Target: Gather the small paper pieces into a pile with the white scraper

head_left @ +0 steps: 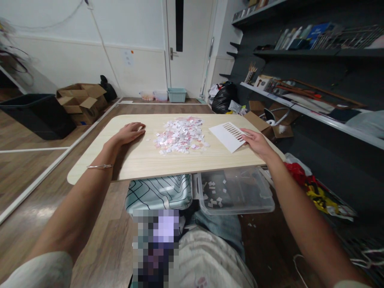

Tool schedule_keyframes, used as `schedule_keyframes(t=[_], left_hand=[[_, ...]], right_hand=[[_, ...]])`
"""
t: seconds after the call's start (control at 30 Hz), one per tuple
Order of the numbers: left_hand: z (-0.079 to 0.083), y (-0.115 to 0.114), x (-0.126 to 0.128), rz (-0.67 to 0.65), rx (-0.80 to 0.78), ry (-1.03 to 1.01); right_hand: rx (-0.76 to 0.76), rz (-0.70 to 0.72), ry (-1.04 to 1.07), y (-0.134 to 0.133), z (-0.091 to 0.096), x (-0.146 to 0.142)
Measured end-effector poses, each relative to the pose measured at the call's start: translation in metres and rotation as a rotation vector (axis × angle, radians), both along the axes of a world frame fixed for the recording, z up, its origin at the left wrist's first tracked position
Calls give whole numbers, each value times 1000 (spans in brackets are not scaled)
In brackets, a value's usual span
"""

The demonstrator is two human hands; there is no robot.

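White slotted card (226, 138), right of the frame's centre, is pinched in my right hand (255, 142), left hand (131, 133) loosely uncurled, and a low leftward sweep could make me scatter the paper bits (181, 134)

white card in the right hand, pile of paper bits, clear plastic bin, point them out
White card (225, 136), head view: the plain part of its face.
Pile of paper bits (181, 134), head view: the middle of the heap.
Clear plastic bin (241, 190), head view: bare part of its base.
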State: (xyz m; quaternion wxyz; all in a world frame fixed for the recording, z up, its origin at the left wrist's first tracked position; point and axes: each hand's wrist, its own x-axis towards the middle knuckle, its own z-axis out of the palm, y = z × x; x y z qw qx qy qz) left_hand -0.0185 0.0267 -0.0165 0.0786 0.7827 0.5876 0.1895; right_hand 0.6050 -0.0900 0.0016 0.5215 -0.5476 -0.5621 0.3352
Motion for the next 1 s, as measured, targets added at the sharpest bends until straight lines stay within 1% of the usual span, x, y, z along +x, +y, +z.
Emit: schedule_keyframes(t=[0.13, 0.23, 0.3, 0.37, 0.43, 0.57, 0.73, 0.87, 1.0], left_hand=[[-1, 1, -1, -8, -2, -6], [-3, 3, -2, -10, 3, -2], [-4, 4, -2, -12, 9, -1], [-4, 5, -2, -15, 16, -4], [-4, 5, -2, -17, 12, -4], [-1, 3, -1, -16, 0, 2], [2, -1, 1, -4, -8, 6], [3, -2, 1, -17, -17, 9], [3, -2, 0, -15, -3, 10]], right_hand=[[-16, -3, -12, -4, 5, -6], [-67, -23, 19, -9, 9, -3], [-92, -64, 46, -12, 10, 1], [-76, -118, 75, -13, 10, 5], [-39, -140, 104, -13, 10, 8], [-12, -56, 124, -14, 10, 8], [-12, 42, 55, -20, 13, 1], [-7, 76, 46, -23, 15, -5], [-10, 77, 15, -20, 13, -8]])
